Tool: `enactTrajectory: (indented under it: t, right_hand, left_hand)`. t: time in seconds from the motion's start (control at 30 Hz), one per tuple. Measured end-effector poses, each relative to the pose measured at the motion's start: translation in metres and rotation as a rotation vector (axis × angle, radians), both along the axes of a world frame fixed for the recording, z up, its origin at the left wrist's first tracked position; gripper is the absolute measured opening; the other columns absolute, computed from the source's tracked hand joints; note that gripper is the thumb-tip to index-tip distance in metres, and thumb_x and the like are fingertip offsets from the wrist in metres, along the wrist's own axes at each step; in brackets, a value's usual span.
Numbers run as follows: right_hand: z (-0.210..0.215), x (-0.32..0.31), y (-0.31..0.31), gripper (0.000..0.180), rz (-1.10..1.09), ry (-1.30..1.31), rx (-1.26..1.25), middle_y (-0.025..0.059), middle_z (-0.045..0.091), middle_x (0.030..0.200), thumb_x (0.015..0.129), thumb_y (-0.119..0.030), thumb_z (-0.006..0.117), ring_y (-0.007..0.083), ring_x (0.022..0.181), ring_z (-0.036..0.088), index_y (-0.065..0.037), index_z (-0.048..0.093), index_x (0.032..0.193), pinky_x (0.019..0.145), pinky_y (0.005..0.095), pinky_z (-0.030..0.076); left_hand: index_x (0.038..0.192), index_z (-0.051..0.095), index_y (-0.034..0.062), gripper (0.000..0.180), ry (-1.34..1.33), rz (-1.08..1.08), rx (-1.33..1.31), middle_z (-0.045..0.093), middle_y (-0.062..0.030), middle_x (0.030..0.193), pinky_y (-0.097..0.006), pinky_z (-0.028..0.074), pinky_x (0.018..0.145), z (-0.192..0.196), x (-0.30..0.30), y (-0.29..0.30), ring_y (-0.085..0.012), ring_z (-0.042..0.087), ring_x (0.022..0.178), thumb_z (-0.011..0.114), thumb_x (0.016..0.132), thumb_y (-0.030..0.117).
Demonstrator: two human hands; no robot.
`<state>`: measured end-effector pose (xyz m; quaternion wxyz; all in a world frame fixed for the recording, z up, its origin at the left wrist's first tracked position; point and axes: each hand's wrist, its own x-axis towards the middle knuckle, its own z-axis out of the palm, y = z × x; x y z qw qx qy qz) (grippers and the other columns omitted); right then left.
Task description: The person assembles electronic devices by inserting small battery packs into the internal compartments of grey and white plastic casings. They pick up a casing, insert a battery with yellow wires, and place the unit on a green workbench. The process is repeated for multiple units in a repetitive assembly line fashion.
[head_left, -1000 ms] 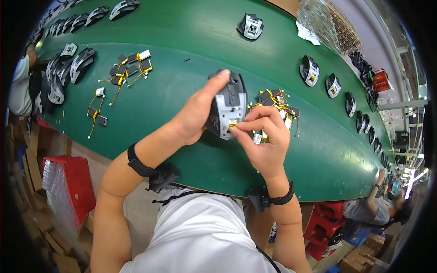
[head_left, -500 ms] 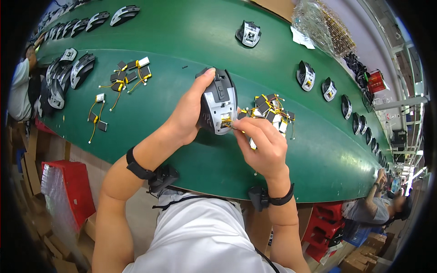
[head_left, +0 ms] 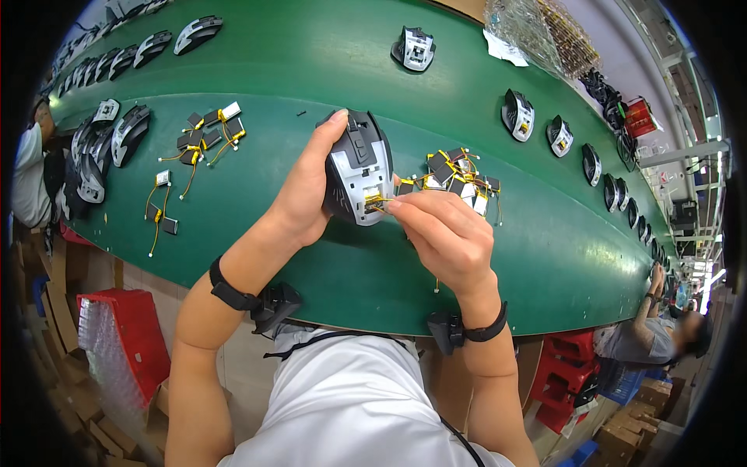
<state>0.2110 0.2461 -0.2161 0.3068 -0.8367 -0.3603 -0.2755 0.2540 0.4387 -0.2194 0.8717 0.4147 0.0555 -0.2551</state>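
Note:
My left hand grips a grey and black computer mouse shell, held upside down just above the green conveyor belt. My right hand pinches a small battery part with yellow wires at an opening in the shell's underside. A heap of the same small batteries with yellow wires lies on the belt just right of the shell.
More battery parts lie to the left, with loose ones nearer the edge. Mouse shells line the belt at far left, top and right. Red crates stand below. Another person works at right.
Both hands have lifted the mouse shell slightly up and left. My right hand's fingers have moved from the shell's side onto the opening, with the wired part in them.

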Motion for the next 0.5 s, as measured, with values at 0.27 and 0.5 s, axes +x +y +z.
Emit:
enactTrajectory:
  t: [0.27,0.5]
  right_hand:
    - [-0.002,-0.010,0.010,0.021,-0.138,0.149,0.153,0.0071,0.067,0.089,0.071,0.000,0.081,0.0228,0.078,0.068,-0.003,0.069,0.087,0.066,0.0326,0.056]
    - [-0.013,-0.012,0.030,0.020,-0.246,0.197,0.328,0.0078,0.066,0.093,0.070,0.000,0.081,0.0240,0.080,0.066,-0.002,0.069,0.087,0.065,0.0335,0.054]
  left_hand:
    - [0.108,0.060,0.0060,0.054,0.017,0.078,0.034,0.071,-0.0169,0.096,-0.039,0.059,0.078,0.000,-0.004,-0.008,-0.0276,0.072,0.086,0.033,0.101,0.053]
    - [0.114,0.058,0.0084,0.055,-0.052,0.199,-0.077,0.069,-0.0205,0.105,-0.042,0.057,0.084,-0.002,-0.015,-0.015,-0.0302,0.070,0.091,0.030,0.100,0.054]
